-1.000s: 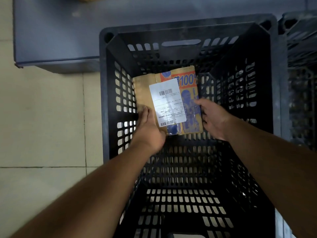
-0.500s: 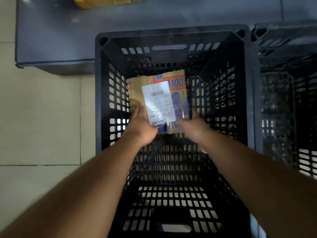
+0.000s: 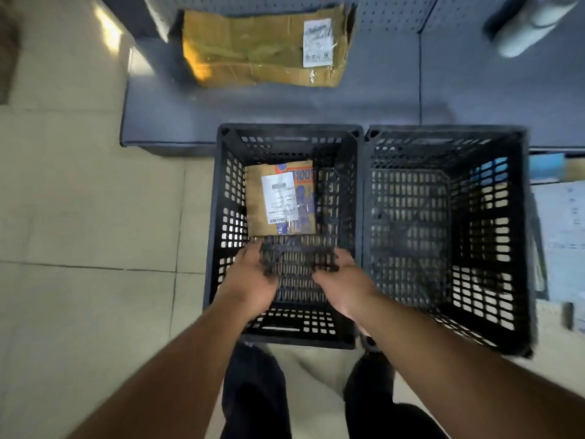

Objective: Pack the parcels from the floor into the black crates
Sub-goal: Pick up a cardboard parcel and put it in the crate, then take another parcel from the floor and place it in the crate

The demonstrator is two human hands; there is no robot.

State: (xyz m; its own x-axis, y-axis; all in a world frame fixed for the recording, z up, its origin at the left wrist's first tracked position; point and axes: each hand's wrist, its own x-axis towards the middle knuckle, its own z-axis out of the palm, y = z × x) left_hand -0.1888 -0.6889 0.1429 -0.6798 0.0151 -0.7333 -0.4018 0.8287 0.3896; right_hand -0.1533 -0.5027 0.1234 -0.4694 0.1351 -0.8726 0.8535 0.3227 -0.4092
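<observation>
A small cardboard parcel (image 3: 280,201) with a white label and orange-blue print lies flat on the floor of the left black crate (image 3: 218,217), against its far left corner. My left hand (image 3: 250,280) and my right hand (image 3: 343,280) hover over the crate's near half, fingers apart, holding nothing and apart from the parcel. Beside it on the right stands a second black crate (image 3: 522,248) with nothing visible inside. A larger crumpled cardboard parcel (image 3: 266,49) with a white label lies on the grey mat beyond the crates.
The grey mat (image 3: 380,99) runs behind both crates. Beige tiled floor (image 3: 95,232) spreads to the left. White and blue flat packages (image 3: 563,217) lie right of the second crate. A pale object (image 3: 531,23) sits at the top right. My legs show below.
Both hands have let go of the small parcel and pulled back toward me. The view has risen, and the second crate and the far parcel have come into sight.
</observation>
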